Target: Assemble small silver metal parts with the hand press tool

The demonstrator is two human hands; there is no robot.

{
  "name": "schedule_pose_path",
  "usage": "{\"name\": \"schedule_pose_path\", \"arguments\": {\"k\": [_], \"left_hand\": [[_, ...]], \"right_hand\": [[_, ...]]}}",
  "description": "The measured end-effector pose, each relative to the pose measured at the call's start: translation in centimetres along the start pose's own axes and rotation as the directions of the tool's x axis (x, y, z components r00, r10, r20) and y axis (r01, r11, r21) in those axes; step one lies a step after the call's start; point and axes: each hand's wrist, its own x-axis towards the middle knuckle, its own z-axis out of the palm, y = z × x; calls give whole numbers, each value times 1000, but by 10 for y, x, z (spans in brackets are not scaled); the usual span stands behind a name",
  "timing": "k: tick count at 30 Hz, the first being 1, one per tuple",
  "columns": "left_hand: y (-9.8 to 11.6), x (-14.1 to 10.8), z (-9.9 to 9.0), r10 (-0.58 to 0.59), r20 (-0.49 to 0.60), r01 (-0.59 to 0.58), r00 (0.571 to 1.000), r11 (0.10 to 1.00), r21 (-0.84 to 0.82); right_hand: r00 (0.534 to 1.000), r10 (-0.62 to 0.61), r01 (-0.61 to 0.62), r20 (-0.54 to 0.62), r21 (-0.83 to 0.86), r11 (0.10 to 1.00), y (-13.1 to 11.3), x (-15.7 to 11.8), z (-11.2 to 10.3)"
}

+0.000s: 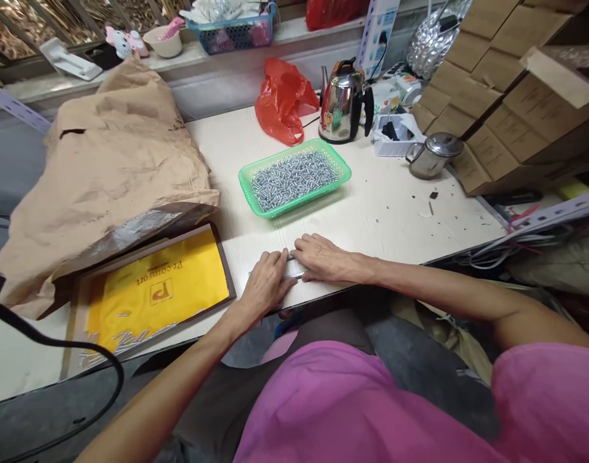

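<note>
Close to the table's front edge, my left hand (267, 281) and my right hand (323, 258) are side by side on a flat, light grey piece (293, 267) that looks like a metal or plastic strip. My fingers grip it from both ends, and the hands cover most of it, so its exact kind is hidden. Just beyond them stands a green plastic basket (298, 207) filled with small shiny metal pins (294, 179). To the left, a shallow tray (226, 267) lined with a yellow printed sheet (193, 270) has several thin silvery pieces (135, 337) at its near end.
Crumpled brown paper (125, 141) covers the far left. At the back are a red plastic bag (283, 103), a steel kettle (343, 106), a white plastic tray (395, 145) and a lidded metal cup (432, 157). Cardboard boxes (516, 109) lean at right. A black cable (58, 343) hangs at left.
</note>
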Motion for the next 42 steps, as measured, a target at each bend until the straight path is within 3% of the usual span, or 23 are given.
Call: {"name": "schedule_pose_path", "arguments": {"k": [4, 12, 16, 21, 26, 32, 34, 36, 39, 42], "left_hand": [[-1, 1, -3, 20, 51, -18, 999, 1000, -24], [3, 4, -3, -15, 40, 15, 999, 1000, -3], [2, -4, 3, -26, -49, 27, 998, 999, 22], [25, -32, 29, 13, -211, -26, 977, 998, -55], [54, -45, 42, -1, -203, -32, 979, 986, -162], [56, -47, 41, 22, -197, -68, 980, 971, -229], [55, -48, 43, 30, -204, -78, 978, 969, -233], [54, -49, 48, 26, -197, -74, 980, 967, -243], [56, -52, 55, -13, -154, -25, 988, 971, -239], [60, -59, 57, -21, -139, -9, 990, 977, -211]], "right_hand": [[999, 43, -44, 16, 49, 998, -2, 2, 4], [999, 28, -27, -17, 73, 997, -3, 3, 18], [995, 31, -26, -97, 50, 998, 3, 0, 12], [994, -34, 43, -104, 80, 996, 17, 1, 12], [984, 47, -54, -169, -35, 998, 20, 23, 23], [967, 110, -133, -232, -87, 987, 19, 43, 15], [972, 23, -48, -236, -102, 994, 4, 45, 10], [959, -193, 177, -205, -97, 979, -19, 47, 8], [860, -499, 490, -108, -96, 866, -52, 54, 12], [792, -607, 596, -64, -133, 792, -70, 64, 19]]}}
